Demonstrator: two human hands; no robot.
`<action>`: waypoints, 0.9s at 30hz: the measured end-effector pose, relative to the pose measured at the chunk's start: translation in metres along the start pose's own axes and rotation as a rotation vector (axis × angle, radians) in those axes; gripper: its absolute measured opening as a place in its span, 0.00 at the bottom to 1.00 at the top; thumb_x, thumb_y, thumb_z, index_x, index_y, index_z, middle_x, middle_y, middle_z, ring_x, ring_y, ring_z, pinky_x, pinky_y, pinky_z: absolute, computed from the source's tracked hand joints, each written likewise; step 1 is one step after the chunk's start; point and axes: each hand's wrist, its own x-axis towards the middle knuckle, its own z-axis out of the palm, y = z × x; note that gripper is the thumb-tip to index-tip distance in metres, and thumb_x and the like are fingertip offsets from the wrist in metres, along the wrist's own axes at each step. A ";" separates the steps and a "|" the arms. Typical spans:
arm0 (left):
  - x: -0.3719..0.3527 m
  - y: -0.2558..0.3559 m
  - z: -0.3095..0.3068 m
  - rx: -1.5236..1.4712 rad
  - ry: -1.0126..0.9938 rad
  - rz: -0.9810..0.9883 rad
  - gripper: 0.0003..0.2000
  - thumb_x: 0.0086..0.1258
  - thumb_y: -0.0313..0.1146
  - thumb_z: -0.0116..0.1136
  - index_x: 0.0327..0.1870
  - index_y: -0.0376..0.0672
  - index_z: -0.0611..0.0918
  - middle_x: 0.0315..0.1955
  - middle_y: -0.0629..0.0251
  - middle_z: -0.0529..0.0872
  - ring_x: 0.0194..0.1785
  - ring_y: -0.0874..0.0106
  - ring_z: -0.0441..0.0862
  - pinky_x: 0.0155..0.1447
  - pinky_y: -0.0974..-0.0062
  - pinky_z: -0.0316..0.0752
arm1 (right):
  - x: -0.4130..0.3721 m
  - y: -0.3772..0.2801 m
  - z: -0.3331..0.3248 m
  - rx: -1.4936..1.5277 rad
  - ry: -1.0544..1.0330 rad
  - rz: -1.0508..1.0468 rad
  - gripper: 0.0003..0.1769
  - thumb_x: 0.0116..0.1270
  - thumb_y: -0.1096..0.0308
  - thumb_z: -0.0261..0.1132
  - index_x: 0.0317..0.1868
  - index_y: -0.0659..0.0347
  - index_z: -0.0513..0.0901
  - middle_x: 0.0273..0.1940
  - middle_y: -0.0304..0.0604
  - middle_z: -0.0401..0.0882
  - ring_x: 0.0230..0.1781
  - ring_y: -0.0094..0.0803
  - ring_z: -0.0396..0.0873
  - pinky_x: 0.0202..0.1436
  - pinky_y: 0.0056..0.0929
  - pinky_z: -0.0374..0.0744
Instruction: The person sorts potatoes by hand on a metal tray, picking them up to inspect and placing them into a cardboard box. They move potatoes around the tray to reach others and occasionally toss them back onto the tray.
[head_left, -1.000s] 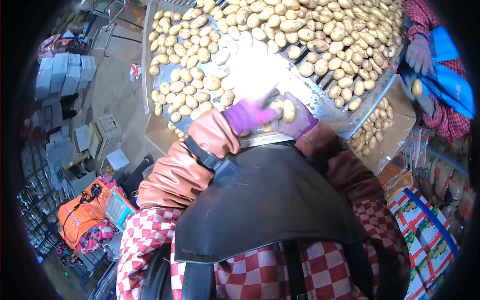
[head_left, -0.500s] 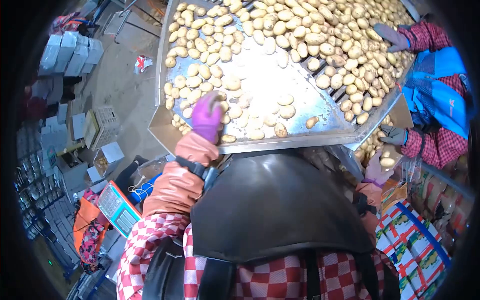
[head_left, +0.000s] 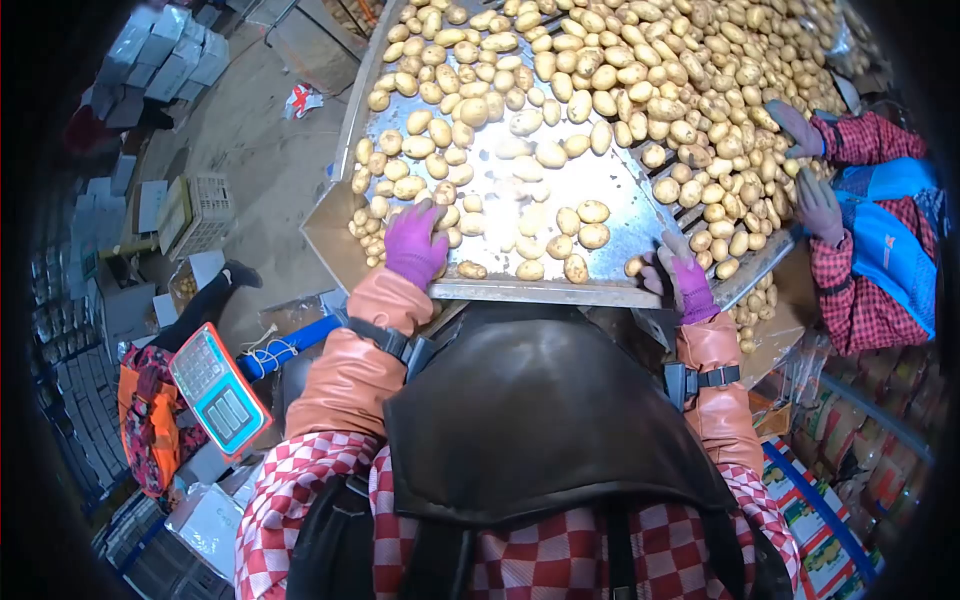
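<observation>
My left hand (head_left: 416, 243), in a purple glove, rests at the left front of a metal sorting table (head_left: 620, 225), its fingers slightly apart against several potatoes (head_left: 446, 192). No potato shows clearly inside its grasp. At the front right corner is my right hand (head_left: 682, 275), gloved in purple and grey, fingers apart. Just left of its fingertips lies a single potato (head_left: 635, 266). Between my hands, loose potatoes (head_left: 575, 267) are scattered on the bright metal.
A big heap of potatoes (head_left: 700, 70) covers the back right. A co-worker's gloved hands (head_left: 820, 207) work at its right edge. Cardboard boxes (head_left: 335, 225) with potatoes sit below both table corners. A scale (head_left: 220, 390) stands at lower left, near a white crate (head_left: 208, 210).
My right hand has moved up and left from the box at the right, where a potato was at its fingers, to the table corner. My left hand stays among the potatoes. The co-worker's lower hand has risen.
</observation>
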 end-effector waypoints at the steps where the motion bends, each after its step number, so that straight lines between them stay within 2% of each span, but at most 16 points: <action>1: -0.007 0.001 0.002 -0.076 0.008 -0.056 0.21 0.59 0.36 0.62 0.56 0.48 0.80 0.54 0.53 0.80 0.60 0.52 0.74 0.66 0.56 0.67 | 0.004 0.002 -0.003 -0.029 -0.001 0.018 0.35 0.71 0.63 0.61 0.74 0.59 0.57 0.44 0.46 0.79 0.34 0.32 0.81 0.39 0.30 0.83; 2: -0.014 0.001 0.003 -0.153 0.018 -0.111 0.21 0.59 0.35 0.62 0.55 0.48 0.81 0.53 0.53 0.81 0.60 0.52 0.74 0.66 0.56 0.66 | 0.010 0.005 -0.004 -0.059 -0.002 0.035 0.36 0.70 0.65 0.61 0.74 0.60 0.56 0.43 0.46 0.79 0.31 0.31 0.81 0.37 0.29 0.83; 3: -0.020 0.000 0.003 -0.129 0.072 -0.065 0.18 0.59 0.32 0.61 0.52 0.47 0.82 0.52 0.54 0.82 0.60 0.52 0.75 0.66 0.57 0.67 | 0.019 0.010 -0.003 -0.145 -0.003 0.020 0.38 0.69 0.65 0.63 0.74 0.62 0.54 0.39 0.46 0.80 0.24 0.29 0.78 0.28 0.28 0.80; 6: -0.029 -0.010 0.005 -0.099 0.137 -0.028 0.12 0.57 0.30 0.58 0.43 0.47 0.83 0.45 0.57 0.83 0.52 0.54 0.78 0.58 0.57 0.72 | 0.030 0.001 0.041 -0.380 -0.038 0.147 0.42 0.67 0.63 0.65 0.75 0.63 0.53 0.39 0.48 0.79 0.21 0.28 0.76 0.23 0.29 0.77; 8: -0.029 -0.008 0.002 -0.141 0.121 -0.061 0.09 0.58 0.30 0.59 0.40 0.47 0.84 0.41 0.58 0.85 0.51 0.54 0.78 0.56 0.57 0.73 | 0.050 0.011 0.068 -0.584 -0.129 0.155 0.44 0.65 0.64 0.66 0.75 0.65 0.52 0.38 0.49 0.78 0.27 0.30 0.76 0.29 0.28 0.77; 10: -0.027 -0.006 0.005 -0.131 0.163 -0.061 0.08 0.58 0.31 0.59 0.39 0.48 0.84 0.39 0.59 0.85 0.49 0.54 0.79 0.55 0.57 0.73 | 0.109 0.071 0.066 -1.004 -0.144 -0.388 0.44 0.64 0.67 0.66 0.75 0.63 0.52 0.40 0.49 0.77 0.36 0.32 0.78 0.39 0.32 0.81; 11: -0.017 0.007 -0.001 -0.151 0.139 -0.118 0.07 0.59 0.32 0.60 0.37 0.47 0.85 0.37 0.60 0.86 0.47 0.54 0.80 0.52 0.57 0.75 | 0.101 0.058 0.078 -0.775 -0.145 -0.247 0.44 0.64 0.68 0.66 0.75 0.62 0.52 0.43 0.49 0.76 0.38 0.33 0.78 0.42 0.33 0.81; 13: -0.004 0.036 -0.002 -0.262 0.087 -0.021 0.09 0.61 0.33 0.59 0.41 0.45 0.84 0.37 0.56 0.85 0.45 0.54 0.81 0.50 0.59 0.76 | 0.087 0.034 0.103 -0.316 -0.140 0.027 0.43 0.65 0.69 0.65 0.76 0.60 0.52 0.47 0.49 0.76 0.44 0.34 0.77 0.49 0.35 0.81; 14: 0.001 0.049 0.000 -0.316 0.062 0.024 0.11 0.61 0.33 0.59 0.43 0.43 0.84 0.37 0.54 0.85 0.43 0.54 0.82 0.49 0.59 0.76 | 0.086 0.033 0.103 -0.224 -0.144 -0.003 0.43 0.64 0.70 0.65 0.76 0.61 0.52 0.47 0.48 0.77 0.43 0.33 0.78 0.47 0.34 0.81; 16: 0.014 0.072 0.008 -0.153 -0.178 -0.049 0.15 0.63 0.34 0.59 0.50 0.44 0.81 0.41 0.54 0.84 0.45 0.54 0.82 0.49 0.59 0.76 | 0.087 0.030 0.105 -0.041 -0.153 -0.071 0.44 0.62 0.72 0.65 0.76 0.63 0.51 0.47 0.48 0.78 0.40 0.31 0.78 0.42 0.31 0.81; 17: 0.018 0.074 0.017 0.014 -0.270 -0.004 0.21 0.65 0.34 0.57 0.60 0.44 0.74 0.51 0.52 0.81 0.48 0.54 0.82 0.49 0.59 0.77 | 0.088 0.027 0.103 -0.040 -0.152 -0.055 0.41 0.64 0.74 0.63 0.75 0.63 0.54 0.49 0.47 0.77 0.42 0.31 0.78 0.42 0.31 0.81; 21: 0.046 0.095 0.028 0.196 -0.576 -0.153 0.24 0.67 0.32 0.52 0.65 0.45 0.67 0.57 0.49 0.75 0.51 0.52 0.82 0.50 0.56 0.77 | 0.093 0.032 0.090 -0.080 -0.261 0.014 0.37 0.69 0.67 0.63 0.74 0.64 0.57 0.52 0.45 0.74 0.47 0.31 0.76 0.50 0.31 0.80; 24: 0.032 0.081 0.053 0.226 -0.424 -0.067 0.22 0.66 0.31 0.52 0.63 0.44 0.69 0.55 0.49 0.76 0.51 0.52 0.82 0.50 0.55 0.77 | 0.091 0.033 0.087 -0.106 -0.279 0.039 0.36 0.69 0.65 0.63 0.73 0.67 0.58 0.53 0.44 0.74 0.46 0.30 0.75 0.50 0.30 0.79; 25: 0.038 0.082 0.050 0.205 -0.527 -0.111 0.20 0.66 0.31 0.52 0.60 0.45 0.71 0.56 0.50 0.75 0.51 0.52 0.82 0.50 0.54 0.76 | 0.084 0.025 0.089 -0.127 -0.270 0.047 0.36 0.70 0.64 0.63 0.73 0.68 0.58 0.53 0.43 0.74 0.46 0.29 0.75 0.51 0.29 0.78; 27: 0.034 0.084 0.046 0.193 -0.550 -0.049 0.18 0.64 0.31 0.54 0.57 0.45 0.73 0.54 0.51 0.77 0.50 0.52 0.82 0.49 0.55 0.76 | 0.075 0.015 0.086 -0.145 -0.267 0.055 0.36 0.70 0.63 0.62 0.73 0.67 0.58 0.54 0.44 0.74 0.48 0.30 0.76 0.53 0.30 0.78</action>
